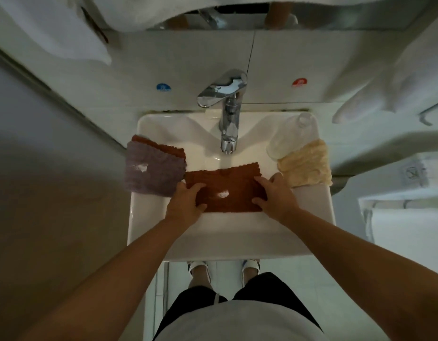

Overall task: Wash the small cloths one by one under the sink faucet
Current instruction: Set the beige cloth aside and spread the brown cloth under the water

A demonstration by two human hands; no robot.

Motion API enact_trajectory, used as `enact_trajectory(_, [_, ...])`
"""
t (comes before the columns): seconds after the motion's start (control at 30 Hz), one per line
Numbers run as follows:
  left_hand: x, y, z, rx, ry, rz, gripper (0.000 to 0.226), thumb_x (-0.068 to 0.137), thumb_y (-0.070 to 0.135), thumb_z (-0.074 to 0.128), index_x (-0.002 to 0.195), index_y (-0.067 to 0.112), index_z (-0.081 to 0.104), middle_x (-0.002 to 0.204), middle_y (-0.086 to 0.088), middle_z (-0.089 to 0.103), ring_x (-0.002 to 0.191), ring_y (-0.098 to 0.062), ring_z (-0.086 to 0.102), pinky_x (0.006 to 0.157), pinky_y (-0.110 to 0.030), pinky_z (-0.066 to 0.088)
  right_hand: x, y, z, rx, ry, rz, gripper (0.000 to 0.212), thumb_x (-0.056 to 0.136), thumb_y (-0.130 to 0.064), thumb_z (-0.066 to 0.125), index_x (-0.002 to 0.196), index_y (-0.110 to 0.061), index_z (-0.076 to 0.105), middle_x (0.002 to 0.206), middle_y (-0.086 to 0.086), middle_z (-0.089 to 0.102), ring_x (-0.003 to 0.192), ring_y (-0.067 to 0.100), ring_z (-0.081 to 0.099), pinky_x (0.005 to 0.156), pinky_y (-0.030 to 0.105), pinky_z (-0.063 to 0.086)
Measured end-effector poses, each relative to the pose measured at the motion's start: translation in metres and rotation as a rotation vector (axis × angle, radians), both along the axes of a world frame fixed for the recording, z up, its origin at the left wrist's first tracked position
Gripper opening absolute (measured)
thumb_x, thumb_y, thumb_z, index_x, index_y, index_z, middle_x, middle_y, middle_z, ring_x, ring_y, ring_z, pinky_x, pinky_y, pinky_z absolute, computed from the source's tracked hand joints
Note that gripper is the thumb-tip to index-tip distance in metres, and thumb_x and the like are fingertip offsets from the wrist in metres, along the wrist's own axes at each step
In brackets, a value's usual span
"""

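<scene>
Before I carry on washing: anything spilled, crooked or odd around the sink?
Nothing spilled. One oddity: the purple cloth and the cream cloth overhang the sink rim's outer edges and could slip off. A clear bottle lies tipped over beside the cream cloth. White blobs sit on the purple and brown cloth.

White sink [149,232]: purple cloth [151,172] left rim, yellow cloth [306,166] right.

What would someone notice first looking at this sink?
A rust-brown cloth stretched over the basin under the chrome faucet, gripped by the left hand and right hand. A purple cloth drapes the sink's left rim, a cream cloth the right.
</scene>
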State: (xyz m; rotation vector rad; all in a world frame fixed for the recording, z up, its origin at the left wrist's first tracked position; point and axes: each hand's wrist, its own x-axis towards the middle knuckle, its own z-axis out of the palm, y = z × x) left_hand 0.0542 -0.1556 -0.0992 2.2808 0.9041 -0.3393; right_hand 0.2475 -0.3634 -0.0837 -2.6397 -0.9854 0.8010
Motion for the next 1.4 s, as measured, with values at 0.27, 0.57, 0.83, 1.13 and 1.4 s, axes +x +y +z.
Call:
enact_trajectory(0.27, [0.002, -0.003, 0.035, -0.071, -0.278, 0.142, 0.039, 0.083, 0.022, 0.082, 0.119, 0.028, 0.067, 0.099, 0.001, 0.051, 0.088, -0.011, 0.052, 0.081, -0.026, 0.047, -0.006, 0.007, 0.022, 0.391, -0.035, 0.093, 0.057, 0.081, -0.039, 0.083, 0.132, -0.024, 0.064, 0.11, 0.003, 0.051, 0.099, 0.017, 0.048, 0.087, 0.03, 0.046])
enact_trajectory(0.57, [0.022, 0.016, 0.125, -0.377, -0.561, 0.254, 0.027, 0.09, 0.006, 0.072, 0.107, 0.027, 0.068, 0.092, -0.004, 0.066, 0.077, -0.008, 0.059, 0.07, -0.019, 0.051, -0.01, 0.013, 0.055, 0.525, 0.071, 0.075, 0.048, 0.084, -0.032, 0.081, 0.129, -0.02, 0.066, 0.11, -0.006, 0.058, 0.097, 0.01, 0.06, 0.091, 0.026, 0.053])
enact_trajectory(0.83, [0.066, 0.027, 0.205, -0.459, -0.54, 0.252, 0.025, 0.091, 0.005, 0.067, 0.106, 0.024, 0.061, 0.099, 0.0, 0.066, 0.08, -0.013, 0.06, 0.063, -0.029, 0.051, -0.015, 0.01, 0.069, 0.528, 0.134, -0.039, 0.04, 0.087, -0.028, 0.079, 0.125, -0.023, 0.068, 0.114, -0.008, 0.063, 0.098, 0.009, 0.064, 0.087, 0.022, 0.053])
enact_trajectory(1.13, [0.074, 0.018, 0.201, -0.473, -0.742, 0.347, 0.038, 0.087, -0.013, 0.055, 0.102, 0.021, 0.062, 0.099, -0.002, 0.065, 0.081, -0.014, 0.062, 0.061, -0.025, 0.049, -0.016, 0.005, 0.061, 0.329, 0.15, -0.02, 0.032, 0.093, -0.019, 0.071, 0.125, -0.017, 0.067, 0.118, 0.001, 0.066, 0.106, 0.015, 0.064, 0.092, 0.018, 0.046])
enact_trajectory(1.4, [0.0, -0.01, 0.041, -0.017, -0.082, -0.173, 0.037, 0.093, 0.003, 0.054, 0.123, 0.02, 0.069, 0.125, -0.003, 0.064, 0.119, -0.025, 0.059, 0.097, -0.038, 0.051, -0.033, 0.005, 0.031, 0.053, 0.162, 0.24, 0.043, 0.099, -0.013, 0.059, 0.141, -0.005, 0.056, 0.146, 0.013, 0.053, 0.139, 0.028, 0.045, 0.118, 0.024, 0.019])
